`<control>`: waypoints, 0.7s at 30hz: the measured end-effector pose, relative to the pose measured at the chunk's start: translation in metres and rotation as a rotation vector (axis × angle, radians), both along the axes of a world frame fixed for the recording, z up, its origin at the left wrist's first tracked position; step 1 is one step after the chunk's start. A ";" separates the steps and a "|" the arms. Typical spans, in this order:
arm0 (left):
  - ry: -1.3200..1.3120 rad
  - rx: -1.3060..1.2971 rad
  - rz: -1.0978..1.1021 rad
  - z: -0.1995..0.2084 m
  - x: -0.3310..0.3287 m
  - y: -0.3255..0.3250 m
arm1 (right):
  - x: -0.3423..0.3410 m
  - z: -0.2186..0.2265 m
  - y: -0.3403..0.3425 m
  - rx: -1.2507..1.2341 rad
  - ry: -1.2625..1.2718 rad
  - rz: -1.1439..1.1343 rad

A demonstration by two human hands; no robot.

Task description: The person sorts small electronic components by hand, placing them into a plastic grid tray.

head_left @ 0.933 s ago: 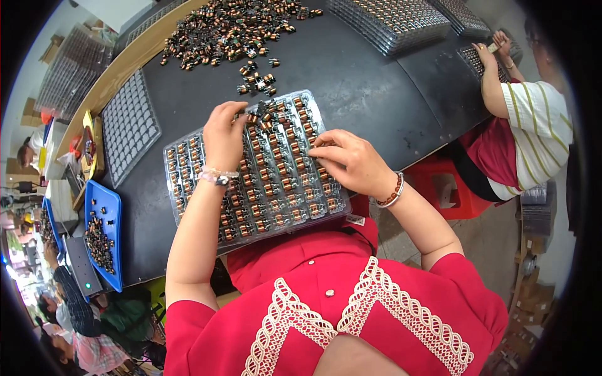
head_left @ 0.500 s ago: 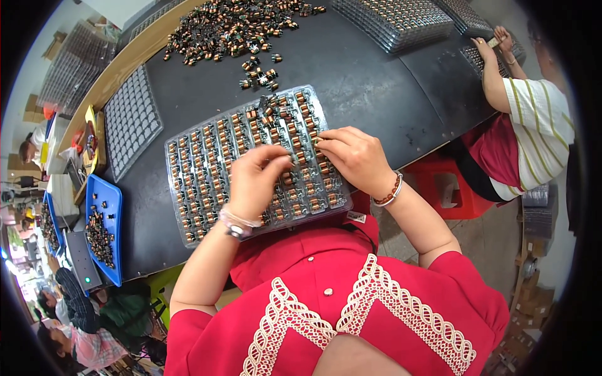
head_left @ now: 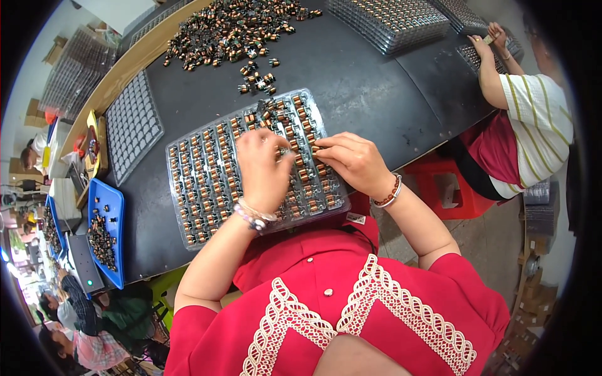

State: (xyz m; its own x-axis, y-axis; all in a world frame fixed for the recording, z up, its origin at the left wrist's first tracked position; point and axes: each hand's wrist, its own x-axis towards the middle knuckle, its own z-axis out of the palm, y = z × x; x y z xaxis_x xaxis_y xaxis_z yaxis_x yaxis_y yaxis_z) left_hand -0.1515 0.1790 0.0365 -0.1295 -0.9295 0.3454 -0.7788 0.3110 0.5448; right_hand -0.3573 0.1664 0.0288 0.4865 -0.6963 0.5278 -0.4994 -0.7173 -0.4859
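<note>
A clear plastic tray [head_left: 188,233] lies tilted on the black table before me. Its pockets hold rows of small copper-wound coils [head_left: 207,149] with dark ends. Over the middle of the tray hovers my left hand [head_left: 263,172], slightly blurred, its fingers curled in toward the thumb; whatever is between them is hidden. At the tray's right side, the fingertips of my right hand [head_left: 356,161] are pinched on one coil [head_left: 316,149] in a pocket. Several loose coils [head_left: 268,111] lie heaped on the tray's far part, just beyond my left fingers.
A large heap of coils [head_left: 226,31] covers the far table, with a few strays nearer. Stacked filled trays [head_left: 392,25] stand far right. An unfilled tray [head_left: 135,122] and a blue bin [head_left: 118,207] of coils sit left. Another person [head_left: 533,125] works at the right.
My left hand has moved slightly away from me, up the tray. The right hand stays at nearly the same place, its fingers slightly lower on the row.
</note>
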 end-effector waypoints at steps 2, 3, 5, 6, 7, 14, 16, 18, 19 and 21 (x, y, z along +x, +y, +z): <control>-0.060 -0.138 0.140 0.000 0.011 -0.018 | -0.003 0.004 0.003 0.000 -0.099 0.038; -0.125 -0.153 0.184 -0.004 0.016 -0.027 | -0.005 0.006 0.007 0.002 -0.099 0.039; -0.240 -0.106 0.245 -0.008 0.021 -0.040 | -0.010 0.010 0.012 0.036 -0.126 0.094; -0.240 -0.104 0.244 -0.008 0.024 -0.041 | -0.011 0.011 0.015 0.037 -0.125 0.093; -0.244 -0.084 0.237 -0.006 0.023 -0.041 | -0.015 0.012 0.020 0.068 -0.103 0.114; -0.178 0.056 0.118 0.001 0.023 -0.037 | -0.021 0.001 0.032 0.149 -0.019 0.143; -0.075 -0.035 0.053 0.000 0.024 -0.037 | -0.021 0.000 0.030 0.167 -0.002 0.161; -0.047 -0.038 0.049 0.006 0.023 -0.033 | -0.020 -0.002 0.027 0.160 -0.003 0.178; -0.018 -0.038 0.042 0.009 0.022 -0.031 | -0.020 -0.003 0.026 0.156 -0.003 0.193; 0.052 -0.012 0.040 0.013 0.025 -0.027 | -0.018 -0.002 0.027 0.150 -0.031 0.164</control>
State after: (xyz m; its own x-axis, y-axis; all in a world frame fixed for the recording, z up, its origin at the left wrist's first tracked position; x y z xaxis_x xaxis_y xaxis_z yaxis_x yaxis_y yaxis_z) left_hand -0.1262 0.1517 0.0499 -0.0738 -0.9294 0.3615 -0.7614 0.2866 0.5815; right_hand -0.3753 0.1936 0.0270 0.5847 -0.6809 0.4411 -0.3651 -0.7064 -0.6064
